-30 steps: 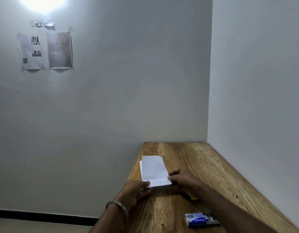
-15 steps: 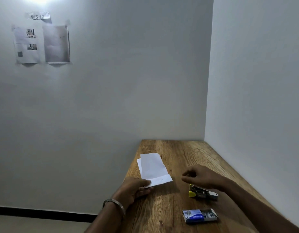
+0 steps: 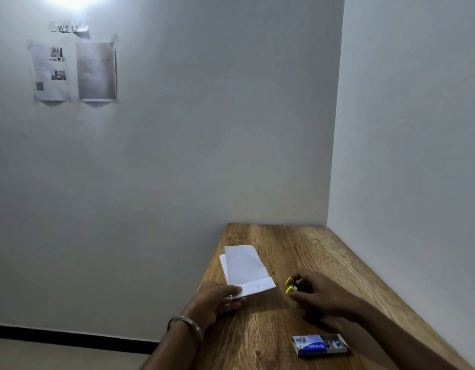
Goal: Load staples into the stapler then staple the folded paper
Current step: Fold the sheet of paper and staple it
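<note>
My right hand (image 3: 323, 296) is gripping the small, rigid stapler (image 3: 293, 285) just above the table; my left hand (image 3: 217, 300) is pinching the light, floppy folded paper (image 3: 245, 271) at its near corner.

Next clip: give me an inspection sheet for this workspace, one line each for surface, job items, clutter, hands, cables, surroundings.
Surface: wooden table set in a wall corner.
Job items: folded paper lying flat near the table's left edge; stapler, yellow tips showing; staple box open, near the front.
Clutter: nothing seen.
Hands: left hand pins the paper's near corner, bangle on wrist; right hand grips the stapler.
Cables: nothing seen.
Surroundings: white walls; printed sheets taped under a "WS 12" label.
</note>
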A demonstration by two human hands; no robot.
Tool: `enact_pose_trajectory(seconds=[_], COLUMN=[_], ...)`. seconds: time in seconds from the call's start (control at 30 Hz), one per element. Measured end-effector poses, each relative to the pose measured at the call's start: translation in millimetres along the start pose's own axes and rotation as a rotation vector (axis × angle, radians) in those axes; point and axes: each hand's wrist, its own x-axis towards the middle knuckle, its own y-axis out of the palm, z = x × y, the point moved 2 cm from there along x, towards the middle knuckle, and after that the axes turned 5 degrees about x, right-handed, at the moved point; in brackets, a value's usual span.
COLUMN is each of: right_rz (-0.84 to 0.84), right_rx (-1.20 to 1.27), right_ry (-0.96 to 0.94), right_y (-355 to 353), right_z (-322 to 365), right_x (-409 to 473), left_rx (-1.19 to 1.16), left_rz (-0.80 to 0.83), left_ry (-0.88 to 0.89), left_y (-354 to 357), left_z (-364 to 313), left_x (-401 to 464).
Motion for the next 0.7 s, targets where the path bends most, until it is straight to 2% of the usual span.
enact_pose_trajectory(seconds=[0.13, 0.3, 0.7], right_rz=[-0.025, 0.107, 0.056], right_rx=[0.28, 0.741, 0.915], right_ry=[0.135, 0.398, 0.52], right_y=[11, 24, 52], right_z=[12, 18, 19], right_x=[7, 14, 41], left_rx=[-0.051, -0.079, -0.034], left_rz=[-0.014, -0.021, -0.016], left_ry=[0.007, 0.011, 0.015], left_y=[-1, -2, 3], left_z=[1, 0, -4], left_x=[0, -1, -9])
